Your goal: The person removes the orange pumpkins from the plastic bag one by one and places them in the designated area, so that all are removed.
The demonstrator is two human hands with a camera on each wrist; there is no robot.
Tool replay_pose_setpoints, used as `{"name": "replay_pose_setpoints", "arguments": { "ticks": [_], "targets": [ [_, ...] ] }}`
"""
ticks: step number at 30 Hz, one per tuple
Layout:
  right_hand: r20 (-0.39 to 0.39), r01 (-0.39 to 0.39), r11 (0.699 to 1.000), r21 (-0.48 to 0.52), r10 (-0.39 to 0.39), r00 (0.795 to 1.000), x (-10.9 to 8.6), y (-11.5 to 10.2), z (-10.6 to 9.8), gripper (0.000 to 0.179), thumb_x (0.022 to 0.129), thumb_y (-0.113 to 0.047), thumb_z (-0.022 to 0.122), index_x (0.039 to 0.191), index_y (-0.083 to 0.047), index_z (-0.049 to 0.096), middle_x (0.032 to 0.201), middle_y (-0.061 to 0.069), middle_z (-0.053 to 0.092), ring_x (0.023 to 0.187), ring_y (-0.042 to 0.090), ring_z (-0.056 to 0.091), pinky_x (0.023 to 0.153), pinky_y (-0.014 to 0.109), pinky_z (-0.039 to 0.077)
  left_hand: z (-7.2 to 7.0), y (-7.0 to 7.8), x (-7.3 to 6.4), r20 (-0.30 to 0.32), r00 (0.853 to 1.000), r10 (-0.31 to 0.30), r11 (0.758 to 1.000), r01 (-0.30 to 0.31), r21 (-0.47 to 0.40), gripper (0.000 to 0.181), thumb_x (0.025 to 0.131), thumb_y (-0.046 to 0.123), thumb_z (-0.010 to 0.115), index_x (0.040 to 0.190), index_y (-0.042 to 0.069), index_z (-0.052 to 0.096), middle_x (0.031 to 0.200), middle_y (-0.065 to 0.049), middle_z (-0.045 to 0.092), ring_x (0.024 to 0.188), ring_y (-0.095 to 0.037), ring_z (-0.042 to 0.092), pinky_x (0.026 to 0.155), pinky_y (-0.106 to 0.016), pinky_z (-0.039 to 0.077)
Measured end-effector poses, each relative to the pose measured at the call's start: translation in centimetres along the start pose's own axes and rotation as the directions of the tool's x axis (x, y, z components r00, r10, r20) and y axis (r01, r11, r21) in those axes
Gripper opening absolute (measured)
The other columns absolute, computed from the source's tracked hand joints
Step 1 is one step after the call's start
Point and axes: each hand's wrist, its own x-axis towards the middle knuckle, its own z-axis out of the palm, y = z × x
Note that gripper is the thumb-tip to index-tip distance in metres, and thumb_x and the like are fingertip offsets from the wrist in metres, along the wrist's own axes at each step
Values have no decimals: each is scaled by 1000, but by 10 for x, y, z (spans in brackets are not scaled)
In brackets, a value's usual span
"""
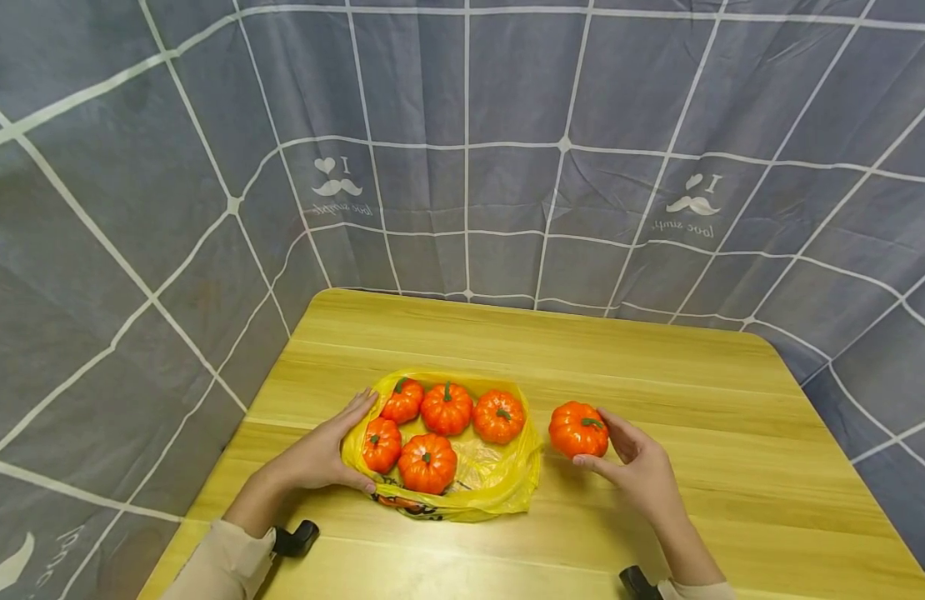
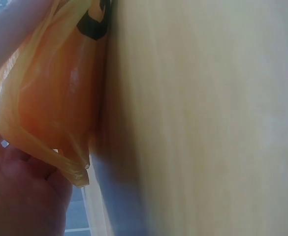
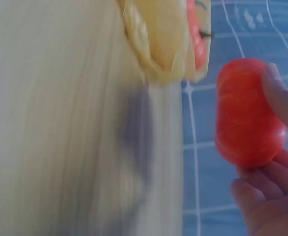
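Observation:
A yellow plastic bag (image 1: 492, 492) lies on the table with its mouth spread wide. Several small orange toy pumpkins with green stems sit inside, one of them a pumpkin (image 1: 428, 463) at the front. My left hand (image 1: 331, 446) grips the bag's left side, thumb in front and fingers behind; the left wrist view shows the thin film (image 2: 60, 88) bulging over an orange shape. To the right of the bag, my right hand (image 1: 638, 462) holds another pumpkin (image 1: 578, 429) between thumb and fingers. That pumpkin (image 3: 247, 113) hangs above the tabletop in the right wrist view.
The light wooden table (image 1: 657, 367) has rounded far corners. Grey curtains (image 1: 507, 192) with white grid lines hang behind it and along both sides. A black strap piece (image 1: 296, 539) is on the left wrist, and another (image 1: 638, 583) is near the right wrist.

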Motion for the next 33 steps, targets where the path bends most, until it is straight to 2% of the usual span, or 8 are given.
{"name": "replay_pose_setpoints", "arguments": {
  "ticks": [4,11,17,22,27,30,33],
  "targets": [
    [-26,-58,998,-19,58,998,1,13,-16,86,77,-24,89,147,4,47,148,24,46,137,34,43,98,16,39,0,0,-1,1,1000,-6,1000,6,-5,132,62,42,96,162,7,17,165,-23,6,150,-43,5,115,-65,13],
    [-99,-109,992,-62,103,990,5,35,-39,86,81,-24,86,149,6,42,149,24,44,137,37,41,95,9,38,0,-2,-1,3,1000,-5,1000,5,10,133,62,44,95,162,7,16,165,-23,6,150,-43,5,115,-64,13],
    [-143,-171,979,-115,154,978,4,50,-56,86,83,-25,85,150,7,40,147,27,42,135,39,42,93,8,37,0,-2,0,4,1000,-12,1000,12,2,134,61,43,96,162,8,15,166,-20,6,151,-40,5,116,-62,13],
    [-156,-262,960,-98,245,957,2,60,-76,90,85,-27,83,153,6,33,150,27,38,137,39,39,92,7,38,-1,-2,0,2,1000,-9,1000,9,9,133,61,44,96,162,7,16,166,-21,7,151,-40,6,116,-62,13],
    [-208,-364,926,-97,339,917,0,68,-90,94,84,-34,83,155,2,33,149,29,40,135,35,43,81,2,42,0,-1,0,6,1000,-6,1000,6,11,131,63,44,95,162,6,17,166,-22,6,150,-43,5,115,-63,12],
    [-257,-389,911,-136,347,902,-1,72,-94,93,82,-36,85,153,2,38,145,32,43,130,34,48,73,0,41,0,0,0,0,1000,-3,1000,3,9,130,64,43,95,162,6,18,165,-23,7,150,-44,6,115,-64,12],
    [-294,-389,900,-195,325,899,-1,74,-95,90,81,-33,87,151,3,42,144,33,45,128,36,51,70,-2,37,0,0,-1,-2,1000,-5,1000,5,11,130,63,43,95,162,6,18,165,-23,8,150,-44,6,115,-65,12]
  ]
}}
